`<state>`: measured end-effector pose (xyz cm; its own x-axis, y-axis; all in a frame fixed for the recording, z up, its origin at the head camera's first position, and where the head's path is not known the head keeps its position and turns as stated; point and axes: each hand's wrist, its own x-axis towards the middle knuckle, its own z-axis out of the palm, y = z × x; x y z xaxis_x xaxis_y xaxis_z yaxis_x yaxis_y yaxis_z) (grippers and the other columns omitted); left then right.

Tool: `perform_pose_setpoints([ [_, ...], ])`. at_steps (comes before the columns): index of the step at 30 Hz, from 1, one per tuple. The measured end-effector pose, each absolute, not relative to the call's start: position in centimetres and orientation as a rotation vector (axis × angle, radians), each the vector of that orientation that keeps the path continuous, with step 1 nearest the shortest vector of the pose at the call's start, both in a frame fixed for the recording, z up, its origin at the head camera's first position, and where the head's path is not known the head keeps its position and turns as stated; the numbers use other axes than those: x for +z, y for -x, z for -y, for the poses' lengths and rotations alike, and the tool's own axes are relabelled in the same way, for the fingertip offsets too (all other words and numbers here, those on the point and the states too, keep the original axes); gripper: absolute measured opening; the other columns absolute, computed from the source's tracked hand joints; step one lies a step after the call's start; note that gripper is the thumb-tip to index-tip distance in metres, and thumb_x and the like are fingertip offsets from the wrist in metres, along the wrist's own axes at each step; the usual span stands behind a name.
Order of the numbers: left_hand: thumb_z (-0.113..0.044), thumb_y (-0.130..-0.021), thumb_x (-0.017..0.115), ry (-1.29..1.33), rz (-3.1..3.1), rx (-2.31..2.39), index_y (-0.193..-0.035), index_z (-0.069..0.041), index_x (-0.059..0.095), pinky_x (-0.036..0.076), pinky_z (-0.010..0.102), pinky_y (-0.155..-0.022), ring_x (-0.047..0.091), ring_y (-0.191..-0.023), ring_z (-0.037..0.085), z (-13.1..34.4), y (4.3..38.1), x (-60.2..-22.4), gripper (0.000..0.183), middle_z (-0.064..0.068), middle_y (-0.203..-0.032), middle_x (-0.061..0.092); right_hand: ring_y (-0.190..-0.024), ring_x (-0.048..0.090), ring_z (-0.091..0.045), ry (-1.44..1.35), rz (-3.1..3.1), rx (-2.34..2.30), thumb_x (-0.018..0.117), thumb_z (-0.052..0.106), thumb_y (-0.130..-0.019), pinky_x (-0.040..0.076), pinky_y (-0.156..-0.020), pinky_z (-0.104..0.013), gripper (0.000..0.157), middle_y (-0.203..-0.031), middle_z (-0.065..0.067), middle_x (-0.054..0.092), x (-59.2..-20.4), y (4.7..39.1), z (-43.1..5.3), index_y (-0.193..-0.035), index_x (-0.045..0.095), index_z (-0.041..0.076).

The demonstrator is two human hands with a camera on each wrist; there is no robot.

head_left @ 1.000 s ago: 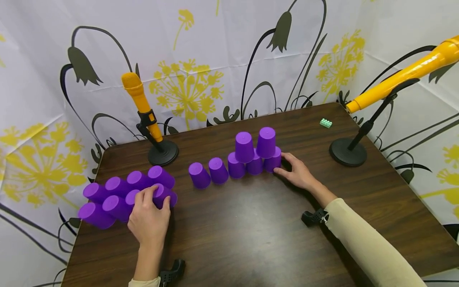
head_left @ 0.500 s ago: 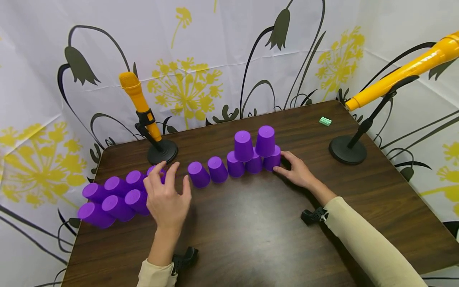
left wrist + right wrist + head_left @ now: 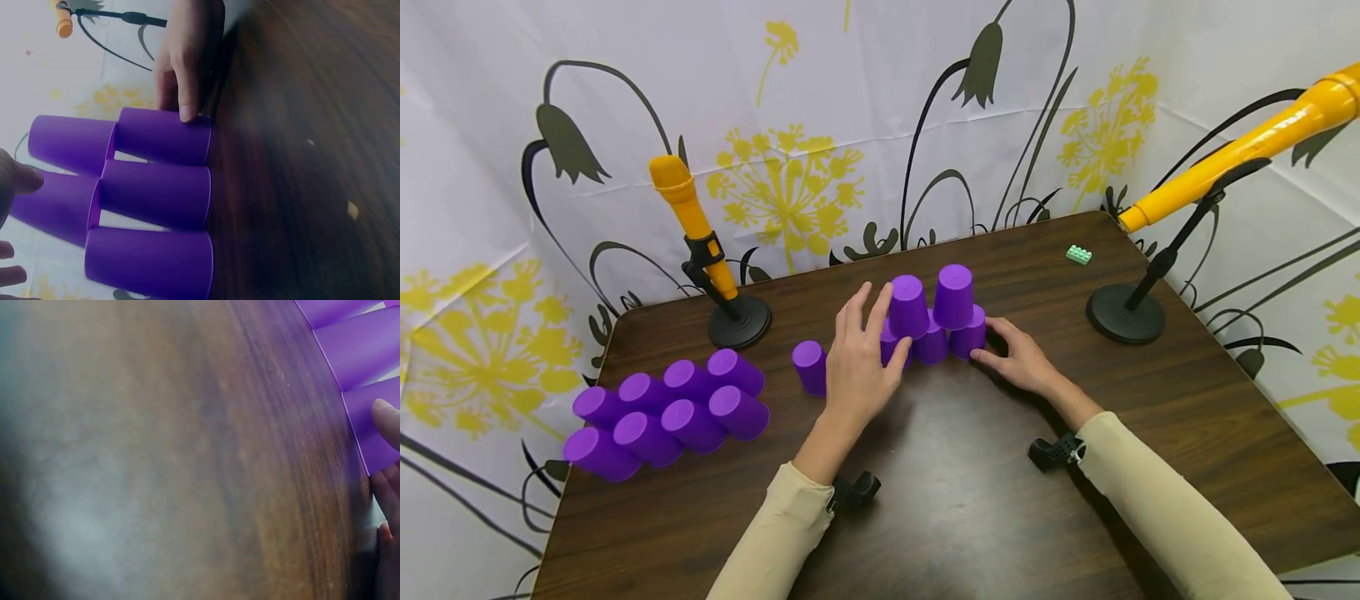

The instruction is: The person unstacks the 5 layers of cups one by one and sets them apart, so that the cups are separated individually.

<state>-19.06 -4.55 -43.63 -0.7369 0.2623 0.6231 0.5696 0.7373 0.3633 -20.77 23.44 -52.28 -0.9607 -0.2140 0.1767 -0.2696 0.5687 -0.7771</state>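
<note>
Purple cups stand upside down in a row on the table. Two more sit on the right part of that row, an upper left cup (image 3: 908,307) and an upper right cup (image 3: 954,297). My left hand (image 3: 859,367), fingers spread and holding nothing, is beside the upper left cup and hides part of the row. In the left wrist view, its thumb (image 3: 26,179) appears near that cup. With thumb in front and fingers behind, my right hand (image 3: 1018,358) holds the rightmost bottom cup (image 3: 967,335). The right wrist view catches that cup (image 3: 369,422) at its edge.
Two rows of upside-down purple cups (image 3: 685,425) occupy the table's left side. A yellow microphone (image 3: 688,208) on a stand is at the back left, another yellow microphone (image 3: 1240,154) at the right. A small green toy brick (image 3: 1078,255) lies near the back edge.
My left hand has left the cups on the left, with nothing in it, and moved right to the upper left cup. My right hand has stayed at the rightmost bottom cup.
</note>
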Motion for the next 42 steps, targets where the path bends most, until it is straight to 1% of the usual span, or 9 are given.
perform_pose_setpoints([
  [4, -0.029, -0.09, 0.07, 0.676, 2.411, -0.825, -0.15, -0.026, 0.04, 0.053, 0.047, -0.071, 0.043, -0.132, 0.026, 3.5, 19.8, -43.8, 0.067, 0.007, -0.151, 0.039, -0.129, 0.048, -0.033, -0.421, 2.733, 1.361, 0.072, 0.028, -0.091, 0.035, -0.107, -0.052, 0.06, -0.136, -0.015, 0.054, -52.3, 20.8, -23.4, -0.14, 0.05, 0.005],
  [14, -0.026, -0.087, 0.075, 0.621, 2.226, -0.995, -0.126, -0.016, 0.06, 0.054, 0.044, -0.079, 0.063, -0.108, 0.023, 3.6, 19.5, -44.2, 0.043, 0.004, -0.128, 0.058, -0.13, 0.047, -0.032, -0.411, 2.742, 1.35, 0.072, 0.029, -0.09, 0.034, -0.107, -0.051, 0.06, -0.136, -0.015, 0.054, -52.4, 20.8, -23.4, -0.14, 0.05, 0.005],
  [23, -0.018, -0.08, 0.081, 0.488, 2.122, -1.088, -0.123, -0.01, 0.064, 0.049, 0.034, -0.092, 0.061, -0.111, 0.024, 10.7, 13.9, -42.3, 0.047, 0.006, -0.123, 0.062, -0.129, 0.048, -0.033, -0.43, 2.731, 1.358, 0.072, 0.027, -0.091, 0.034, -0.107, -0.051, 0.059, -0.135, -0.015, 0.055, -52.5, 20.9, -23.4, -0.14, 0.05, 0.004],
  [26, -0.011, -0.075, 0.085, 0.31, 2.089, -1.041, -0.119, -0.007, 0.067, 0.049, 0.024, -0.089, 0.06, -0.107, 0.022, 14.7, 11.4, -41.8, 0.048, 0.007, -0.118, 0.065, -0.129, 0.048, -0.033, -0.425, 2.727, 1.36, 0.072, 0.028, -0.09, 0.035, -0.107, -0.051, 0.059, -0.135, -0.015, 0.055, -52.5, 20.8, -23.4, -0.14, 0.05, 0.004],
  [30, -0.008, -0.07, 0.086, -0.099, 2.045, -0.89, -0.118, -0.007, 0.069, 0.046, 0.01, -0.077, 0.059, -0.096, 0.006, 20.8, 8.3, -41.9, 0.051, -0.002, -0.111, 0.066, -0.129, 0.047, -0.033, -0.427, 2.736, 1.356, 0.072, 0.029, -0.09, 0.034, -0.107, -0.052, 0.06, -0.136, -0.015, 0.054, -52.4, 20.7, -23.3, -0.14, 0.05, 0.004],
  [34, -0.016, -0.074, 0.082, -0.544, 1.987, -0.791, -0.118, -0.019, 0.07, 0.042, 0.005, -0.067, 0.054, -0.084, -0.006, 26.4, 6.0, -42.8, 0.046, -0.02, -0.106, 0.058, -0.129, 0.048, -0.033, -0.426, 2.728, 1.362, 0.073, 0.029, -0.09, 0.034, -0.108, -0.052, 0.06, -0.136, -0.015, 0.055, -52.4, 20.7, -23.3, -0.14, 0.05, 0.004],
  [36, -0.021, -0.075, 0.079, -0.738, 1.985, -0.773, -0.118, -0.029, 0.068, 0.038, 0.005, -0.067, 0.051, -0.08, -0.01, 28.5, 5.4, -43.5, 0.045, -0.022, -0.104, 0.055, -0.129, 0.048, -0.033, -0.421, 2.722, 1.364, 0.073, 0.029, -0.09, 0.034, -0.108, -0.051, 0.06, -0.135, -0.015, 0.055, -52.4, 20.6, -23.3, -0.14, 0.05, 0.004],
  [38, -0.024, -0.076, 0.076, -0.87, 2.0, -0.76, -0.118, -0.035, 0.065, 0.038, 0.011, -0.07, 0.052, -0.08, -0.004, 30.1, 5.2, -44.3, 0.046, -0.017, -0.102, 0.056, -0.129, 0.048, -0.033, -0.412, 2.725, 1.354, 0.073, 0.028, -0.09, 0.034, -0.107, -0.051, 0.06, -0.135, -0.015, 0.055, -52.3, 20.7, -23.3, -0.14, 0.05, 0.004],
  [42, -0.021, -0.076, 0.074, -0.923, 2.073, -0.729, -0.123, -0.025, 0.063, 0.04, 0.038, -0.085, 0.059, -0.099, 0.026, 32.0, 5.1, -45.9, 0.048, 0.007, -0.111, 0.063, -0.129, 0.048, -0.034, -0.414, 2.732, 1.341, 0.073, 0.028, -0.09, 0.034, -0.107, -0.052, 0.061, -0.135, -0.016, 0.055, -52.3, 20.8, -23.4, -0.14, 0.05, 0.003],
])
